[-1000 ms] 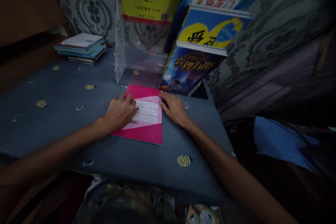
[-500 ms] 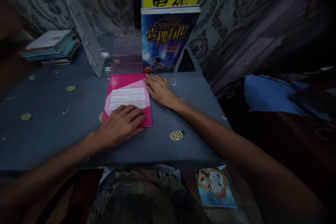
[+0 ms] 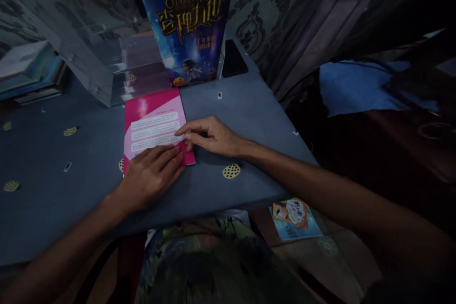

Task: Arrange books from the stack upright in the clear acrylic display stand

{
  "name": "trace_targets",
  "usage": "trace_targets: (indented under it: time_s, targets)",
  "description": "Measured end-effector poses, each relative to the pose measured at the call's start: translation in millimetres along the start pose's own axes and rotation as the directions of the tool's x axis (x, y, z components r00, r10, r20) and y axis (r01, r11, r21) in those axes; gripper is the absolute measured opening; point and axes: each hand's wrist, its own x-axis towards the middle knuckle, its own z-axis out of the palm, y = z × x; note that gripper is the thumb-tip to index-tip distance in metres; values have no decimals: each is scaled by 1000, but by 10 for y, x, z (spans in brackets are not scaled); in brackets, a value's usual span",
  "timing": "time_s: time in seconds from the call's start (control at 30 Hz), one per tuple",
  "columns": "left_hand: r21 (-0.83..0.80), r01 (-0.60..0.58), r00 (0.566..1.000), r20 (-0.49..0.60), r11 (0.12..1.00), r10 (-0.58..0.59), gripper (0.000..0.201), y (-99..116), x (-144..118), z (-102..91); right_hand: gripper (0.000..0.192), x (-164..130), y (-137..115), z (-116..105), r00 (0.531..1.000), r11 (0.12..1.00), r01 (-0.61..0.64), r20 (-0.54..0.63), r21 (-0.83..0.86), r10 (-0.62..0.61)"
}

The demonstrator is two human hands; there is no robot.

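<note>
A pink book (image 3: 151, 109) lies flat on the cloth-covered table, its printed text panels facing up. My left hand (image 3: 153, 168) rests palm down on its lower part, fingers stretched out. My right hand (image 3: 213, 137) is over the book's right edge, index finger reaching onto the cover and thumb bent below it, with a gap between them. Whether its fingertips touch the cover is hard to tell. Beyond the pink book, a blue book (image 3: 192, 23) stands upright at the front of a clear acrylic rack (image 3: 85, 66).
At the far left sits a stack of books (image 3: 32, 71). A dark phone-like slab (image 3: 234, 58) is beside the rack. Another book (image 3: 295, 221) lies below the table's front edge. A blue cloth (image 3: 356, 86) is off to the right.
My right hand has come back from the book's top right corner to its lower right edge. My left hand stays on the cover. The view has shifted and tilted.
</note>
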Motion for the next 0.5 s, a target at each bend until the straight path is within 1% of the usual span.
trace_targets:
  time_s: [0.1,0.27,0.5]
  targets:
    - [-26,14,1000,-8,1000,-14,19,-1,17,-14,23,5,-16,-16,1000,1000,13,17,2,-13]
    - [-77,37,999,8,996,-37,20,-12,14,-13,22,-8,-34,-25,1000,1000,28,14,3,-28]
    - [-83,46,999,22,995,-45,21,-32,1,-10,23,-12,-51,-27,1000,1000,20,13,-11,-20]
